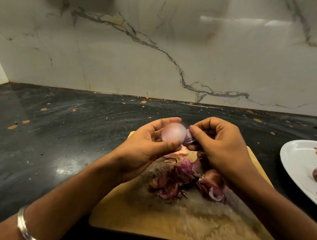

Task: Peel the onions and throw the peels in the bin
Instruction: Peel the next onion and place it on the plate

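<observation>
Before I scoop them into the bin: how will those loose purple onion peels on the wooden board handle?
The purple onion peels look thin and curled, so probably light, floppy and brittle. Heaped loosely on the wooden cutting board, bits may scatter.

Dark countertop [58, 141], cutting board [146, 222], white plate [297, 167]

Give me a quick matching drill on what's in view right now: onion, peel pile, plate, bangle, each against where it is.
Things:
1. onion
2. peel pile
3. plate
4. bangle

Places:
A. at the right edge of the counter
B. on the left wrist
C. on the wooden cutting board
D. held in the left hand, above the board

Pairs: 1-D, 2-C, 3-A, 4-B

The right hand pinches a strip of skin at the onion's side.
</observation>
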Demonstrator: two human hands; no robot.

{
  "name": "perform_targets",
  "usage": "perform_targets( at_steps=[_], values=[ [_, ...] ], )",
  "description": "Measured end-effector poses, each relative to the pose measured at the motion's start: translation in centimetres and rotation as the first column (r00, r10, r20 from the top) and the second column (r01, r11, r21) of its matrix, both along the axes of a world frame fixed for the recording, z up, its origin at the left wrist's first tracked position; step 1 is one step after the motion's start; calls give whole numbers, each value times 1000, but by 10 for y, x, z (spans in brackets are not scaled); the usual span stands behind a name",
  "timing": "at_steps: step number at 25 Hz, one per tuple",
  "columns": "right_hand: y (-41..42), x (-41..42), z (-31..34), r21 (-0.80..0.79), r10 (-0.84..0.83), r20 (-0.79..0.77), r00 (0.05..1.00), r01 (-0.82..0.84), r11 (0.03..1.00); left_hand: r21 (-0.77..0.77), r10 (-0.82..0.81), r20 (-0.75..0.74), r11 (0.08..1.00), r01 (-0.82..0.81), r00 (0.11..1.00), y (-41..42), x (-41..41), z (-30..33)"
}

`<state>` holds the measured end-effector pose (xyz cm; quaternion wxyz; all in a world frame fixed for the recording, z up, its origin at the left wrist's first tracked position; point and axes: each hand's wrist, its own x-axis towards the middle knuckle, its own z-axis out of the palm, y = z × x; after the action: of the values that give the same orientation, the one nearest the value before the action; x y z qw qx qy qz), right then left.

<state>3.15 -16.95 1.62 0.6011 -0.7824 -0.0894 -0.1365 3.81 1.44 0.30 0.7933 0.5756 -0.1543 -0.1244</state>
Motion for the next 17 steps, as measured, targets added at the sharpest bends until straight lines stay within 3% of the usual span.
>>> perform_targets(
  at_steps=[2, 6, 9, 13, 17],
  values=[
    [1, 0, 0, -4, 10, -8, 1000, -10, 1000, 12, 41, -4, 999, -41, 999, -1, 0, 0],
    [-2, 2, -3, -88, -104, -26, 994, 101, 991, -141, -18, -84, 990, 6, 996, 3, 2, 5],
    [-4, 1, -1, 2, -17, -45, 999, 17, 1000, -104, 15, -69, 994, -22, 998, 4, 2, 6],
    [-3, 0, 1, -201, -2, 31, 1000, 8, 980, -109, 99, -88, 988, -108, 991, 3, 4, 5],
    [3, -5, 5, -235, 72, 10, 997, -68, 970, -128, 111, -114, 984, -125, 987, 3, 6, 5]
  ],
)
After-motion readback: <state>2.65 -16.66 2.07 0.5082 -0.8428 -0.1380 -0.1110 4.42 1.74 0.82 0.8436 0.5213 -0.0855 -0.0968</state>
